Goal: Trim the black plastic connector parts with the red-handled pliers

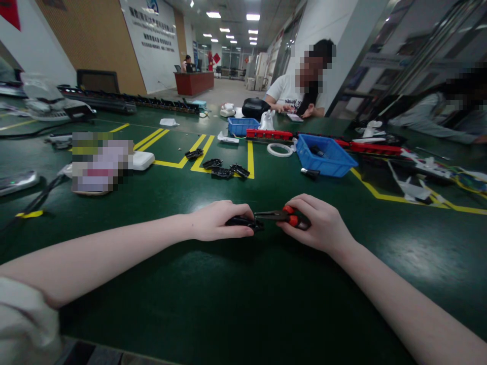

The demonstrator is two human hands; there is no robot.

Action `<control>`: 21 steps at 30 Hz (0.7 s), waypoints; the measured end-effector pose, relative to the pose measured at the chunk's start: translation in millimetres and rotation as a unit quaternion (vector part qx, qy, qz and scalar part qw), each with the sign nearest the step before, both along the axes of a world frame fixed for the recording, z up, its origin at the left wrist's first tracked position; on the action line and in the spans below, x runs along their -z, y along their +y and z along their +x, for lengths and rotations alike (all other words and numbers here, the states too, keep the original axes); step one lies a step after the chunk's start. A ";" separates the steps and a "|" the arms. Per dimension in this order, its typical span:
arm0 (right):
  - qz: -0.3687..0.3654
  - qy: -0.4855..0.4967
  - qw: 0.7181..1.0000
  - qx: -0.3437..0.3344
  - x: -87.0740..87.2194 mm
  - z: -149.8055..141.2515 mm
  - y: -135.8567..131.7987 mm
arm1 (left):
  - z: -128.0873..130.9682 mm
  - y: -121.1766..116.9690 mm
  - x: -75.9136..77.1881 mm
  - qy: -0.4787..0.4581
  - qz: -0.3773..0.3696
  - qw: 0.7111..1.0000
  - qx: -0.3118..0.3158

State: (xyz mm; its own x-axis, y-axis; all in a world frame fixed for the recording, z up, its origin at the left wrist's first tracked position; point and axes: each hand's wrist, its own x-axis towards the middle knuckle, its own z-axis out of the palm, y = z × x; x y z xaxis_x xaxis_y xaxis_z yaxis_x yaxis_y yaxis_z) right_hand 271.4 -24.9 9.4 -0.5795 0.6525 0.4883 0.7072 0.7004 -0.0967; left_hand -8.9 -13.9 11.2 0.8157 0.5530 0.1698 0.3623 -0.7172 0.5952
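In the middle of the green table (pixel 243 299), my left hand (pixel 222 220) is closed around a small black part (pixel 243 222), its fingers covering much of it. My right hand (pixel 321 223) grips long-nose pliers (pixel 279 215) with red and black handles. Their narrow jaws point left and reach the upper right end of the black part; whether they pinch anything there is too small to tell. Beyond my hands, several similar black parts (pixel 222 173) lie within and beside the yellow tape lines.
A blue bin (pixel 327 161) with black pieces inside stands at the back right, a smaller blue bin (pixel 242 126) behind it. A white tape ring (pixel 280 149) and red strips (pixel 269 135) lie nearby. At left are a phone (pixel 101 172) and cables. Across the table sits a person (pixel 289 94).
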 end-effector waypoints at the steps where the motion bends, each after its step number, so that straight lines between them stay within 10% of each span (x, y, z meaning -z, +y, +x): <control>1: 0.002 -0.004 1.000 -0.004 0.1 -0.1 0.2 | -0.1 0.1 0.1 0.000 0.001 1.000 0.001; 21: 0.005 -0.091 0.996 0.001 1.8 -5.8 -0.9 | 1.7 3.9 3.4 0.028 0.008 1.000 -0.010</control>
